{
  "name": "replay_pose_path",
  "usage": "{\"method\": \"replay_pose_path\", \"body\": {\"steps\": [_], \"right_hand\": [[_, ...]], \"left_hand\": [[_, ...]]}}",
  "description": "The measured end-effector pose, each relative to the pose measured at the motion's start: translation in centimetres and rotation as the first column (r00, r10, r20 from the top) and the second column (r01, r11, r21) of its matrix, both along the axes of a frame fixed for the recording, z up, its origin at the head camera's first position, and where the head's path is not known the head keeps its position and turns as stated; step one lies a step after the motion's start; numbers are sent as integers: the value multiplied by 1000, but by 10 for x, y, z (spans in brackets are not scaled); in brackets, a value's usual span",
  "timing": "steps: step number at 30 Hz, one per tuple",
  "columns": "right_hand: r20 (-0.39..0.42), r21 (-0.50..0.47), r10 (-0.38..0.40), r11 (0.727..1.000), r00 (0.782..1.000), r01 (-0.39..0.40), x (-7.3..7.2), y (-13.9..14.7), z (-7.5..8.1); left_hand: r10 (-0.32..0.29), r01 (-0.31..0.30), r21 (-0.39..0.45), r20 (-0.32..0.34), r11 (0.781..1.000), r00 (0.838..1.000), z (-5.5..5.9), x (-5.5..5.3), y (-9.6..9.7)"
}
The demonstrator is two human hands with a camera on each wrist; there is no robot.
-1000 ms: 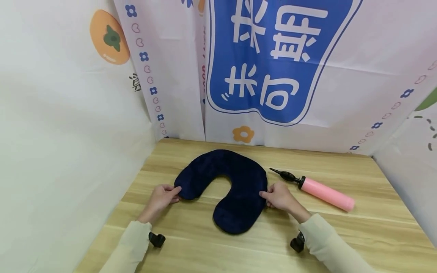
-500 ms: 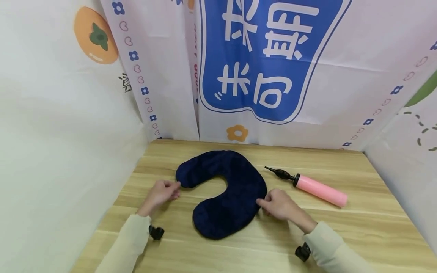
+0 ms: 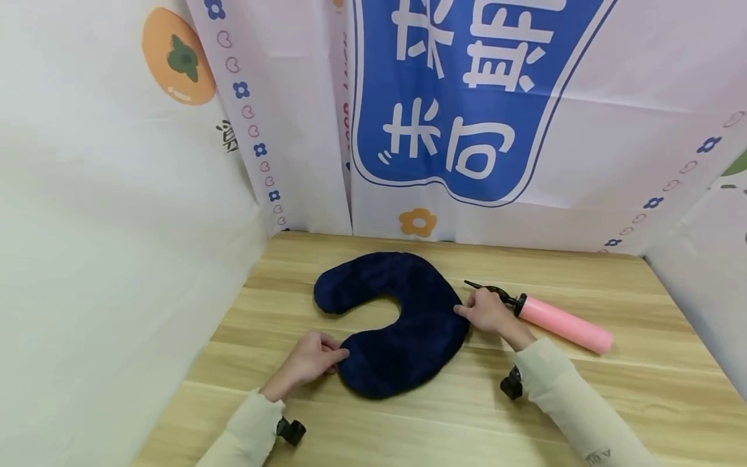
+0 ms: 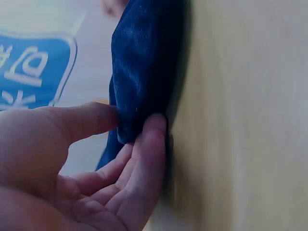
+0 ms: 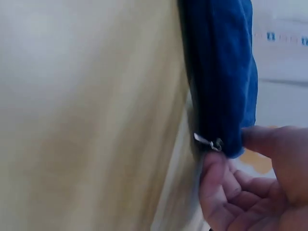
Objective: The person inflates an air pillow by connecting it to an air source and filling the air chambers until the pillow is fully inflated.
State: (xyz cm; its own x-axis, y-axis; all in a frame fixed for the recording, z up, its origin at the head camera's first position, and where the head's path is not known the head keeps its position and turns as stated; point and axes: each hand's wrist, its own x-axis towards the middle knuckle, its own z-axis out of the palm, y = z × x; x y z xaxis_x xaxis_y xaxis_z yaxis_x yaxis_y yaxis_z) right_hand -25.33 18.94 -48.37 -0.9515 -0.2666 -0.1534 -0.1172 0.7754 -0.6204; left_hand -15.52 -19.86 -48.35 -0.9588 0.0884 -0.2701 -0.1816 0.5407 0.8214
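A dark blue, U-shaped neck pillow (image 3: 420,324) lies flat on the wooden table, its opening toward the left. The left hand (image 3: 315,358) pinches the tip of the pillow's nearer arm between thumb and fingers; the left wrist view shows the thumb on one face and fingertips on the other. At the outer right curve, the right hand (image 3: 487,312) pinches the edge. A metal zipper pull (image 5: 208,142) hangs at that edge in the right wrist view, just beside the right fingertips. Behind the right hand lies a pink hand pump (image 3: 566,324) with a black nozzle, partly covered by the hand.
The wooden table (image 3: 443,428) ends at a printed cloth backdrop (image 3: 315,130) at the rear. White cloth walls (image 3: 117,259) stand at its left and right sides. A small black camera (image 3: 290,431) is strapped to each wrist.
The pillow has turned clockwise, so its opening now points left. My left hand let go of the farther arm's tip and took the nearer one; my right hand shifted along the outer edge.
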Motion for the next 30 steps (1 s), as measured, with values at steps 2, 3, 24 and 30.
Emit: {"method": "replay_pose_path", "body": {"steps": [2, 3, 24, 30], "right_hand": [[12, -29, -4, 1000, 1000, 5, 15, -4, 3], [19, -35, 0, 999, 1000, 0, 23, -6, 5], [140, -198, -61, 976, 988, 88, 34, -22, 1], [139, -215, -85, 970, 987, 114, 22, -55, -2]], "left_hand": [[37, -37, -4, -13, 999, 999, -1, -9, -10], [55, -55, -7, -29, 998, 998, -2, -14, -15], [48, -73, -250, -107, 966, 993, 1, -33, -46], [153, -185, -247, -141, 951, 978, -1, -68, -71]]}}
